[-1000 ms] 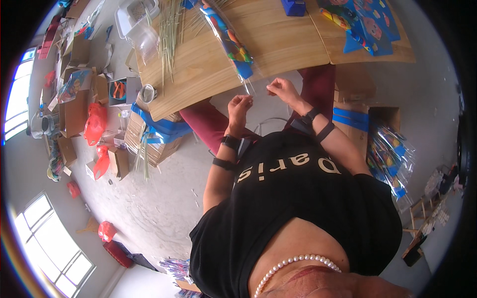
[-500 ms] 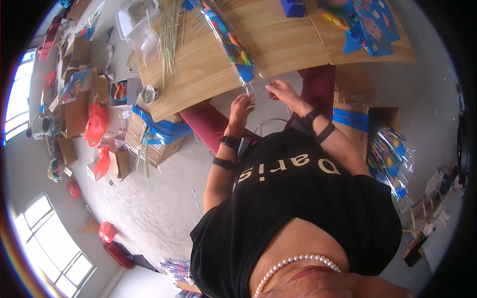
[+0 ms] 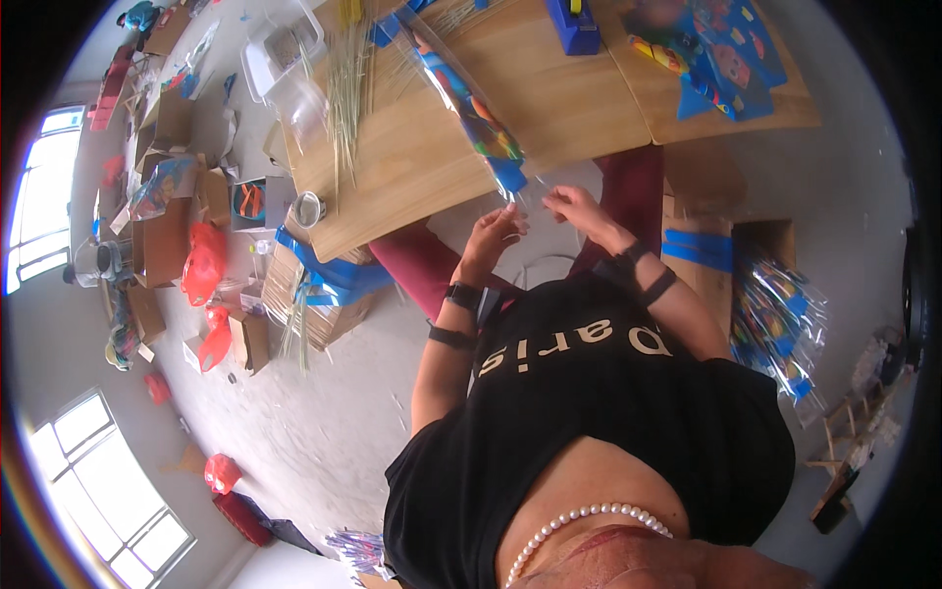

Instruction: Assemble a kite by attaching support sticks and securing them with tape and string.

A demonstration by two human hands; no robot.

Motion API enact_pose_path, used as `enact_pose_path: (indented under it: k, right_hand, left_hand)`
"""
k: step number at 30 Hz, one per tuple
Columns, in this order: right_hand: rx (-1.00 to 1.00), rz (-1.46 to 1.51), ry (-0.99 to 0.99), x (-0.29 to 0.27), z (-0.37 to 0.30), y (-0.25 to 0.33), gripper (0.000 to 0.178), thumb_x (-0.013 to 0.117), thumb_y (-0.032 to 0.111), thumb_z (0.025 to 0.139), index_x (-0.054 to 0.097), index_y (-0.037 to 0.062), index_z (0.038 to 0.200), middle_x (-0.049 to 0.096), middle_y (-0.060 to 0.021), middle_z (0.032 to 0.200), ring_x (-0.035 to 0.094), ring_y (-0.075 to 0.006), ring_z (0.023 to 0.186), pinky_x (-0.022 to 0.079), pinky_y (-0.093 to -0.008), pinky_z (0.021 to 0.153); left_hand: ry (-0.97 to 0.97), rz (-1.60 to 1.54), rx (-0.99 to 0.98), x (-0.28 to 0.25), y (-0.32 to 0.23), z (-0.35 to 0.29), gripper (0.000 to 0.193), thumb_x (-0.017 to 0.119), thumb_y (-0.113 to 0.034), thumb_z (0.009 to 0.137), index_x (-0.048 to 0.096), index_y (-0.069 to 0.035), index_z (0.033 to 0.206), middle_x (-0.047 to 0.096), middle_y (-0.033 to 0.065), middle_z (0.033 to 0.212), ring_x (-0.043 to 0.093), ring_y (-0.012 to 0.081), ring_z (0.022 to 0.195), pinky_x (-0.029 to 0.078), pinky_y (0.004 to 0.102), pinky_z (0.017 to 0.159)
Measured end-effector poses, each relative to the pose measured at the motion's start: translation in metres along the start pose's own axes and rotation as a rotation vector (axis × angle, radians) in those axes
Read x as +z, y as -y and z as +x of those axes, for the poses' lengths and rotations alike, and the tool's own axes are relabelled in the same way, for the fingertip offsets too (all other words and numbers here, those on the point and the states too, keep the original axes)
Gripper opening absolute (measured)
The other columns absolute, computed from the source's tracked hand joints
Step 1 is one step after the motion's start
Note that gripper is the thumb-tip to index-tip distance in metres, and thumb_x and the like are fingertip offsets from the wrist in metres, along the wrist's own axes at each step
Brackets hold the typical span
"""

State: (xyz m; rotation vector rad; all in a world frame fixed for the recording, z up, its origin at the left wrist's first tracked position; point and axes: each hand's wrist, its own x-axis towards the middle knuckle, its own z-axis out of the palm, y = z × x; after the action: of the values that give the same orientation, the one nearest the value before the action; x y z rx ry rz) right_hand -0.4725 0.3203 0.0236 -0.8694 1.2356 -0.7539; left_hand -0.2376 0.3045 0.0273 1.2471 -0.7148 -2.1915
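Bright daylight from left; windows (image 3: 113, 486) blown white. Glints along the clear sleeve (image 3: 479, 116). Fisheye bends the table (image 3: 412, 162); frame edges fall to black. Far-right patch blurs, perhaps lens smear.

Glossy clear plastic sleeve (image 3: 473, 116); smooth wooden table (image 3: 574, 103)

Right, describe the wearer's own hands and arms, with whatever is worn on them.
The left hand and right hand wear no gloves. Each wrist has a dark band; the left wristband looks like a watch, while the right wristband is less clear. A second dark strap circles each forearm. Short black sleeves leave the forearms uncovered.
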Motion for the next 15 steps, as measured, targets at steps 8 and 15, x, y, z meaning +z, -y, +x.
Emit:
enact_pose_path:
  k: [8, 15]
  right_hand:
    - [-0.187, 0.287, 0.012, -0.026, -0.081, 0.054, 0.032, 0.054, 0.028, 0.106, 0.063, 0.0010, 0.120, 0.062, -0.0006, 0.093, 0.058, -0.0086, 0.082, 0.050, -0.0271, 0.080]
    - [-0.465, 0.105, -0.270, -0.018, -0.097, 0.046, 0.060, 0.075, 0.016, 0.092, 0.044, 0.0069, 0.142, 0.057, -0.0086, 0.132, 0.056, -0.0175, 0.119, 0.049, -0.0345, 0.100]
  left_hand:
    - [0.181, -0.217, 0.225, 0.057, -0.051, 0.030, 0.008, 0.061, -0.015, 0.101, 0.063, -0.010, 0.107, 0.064, -0.0017, 0.096, 0.061, 0.0091, 0.089, 0.049, 0.0269, 0.079]
    - [0.180, -0.029, 0.306, 0.168, -0.054, 0.019, 0.005, 0.067, -0.011, 0.097, 0.063, -0.010, 0.094, 0.062, -0.0042, 0.087, 0.054, 0.0051, 0.079, 0.044, 0.0235, 0.073]
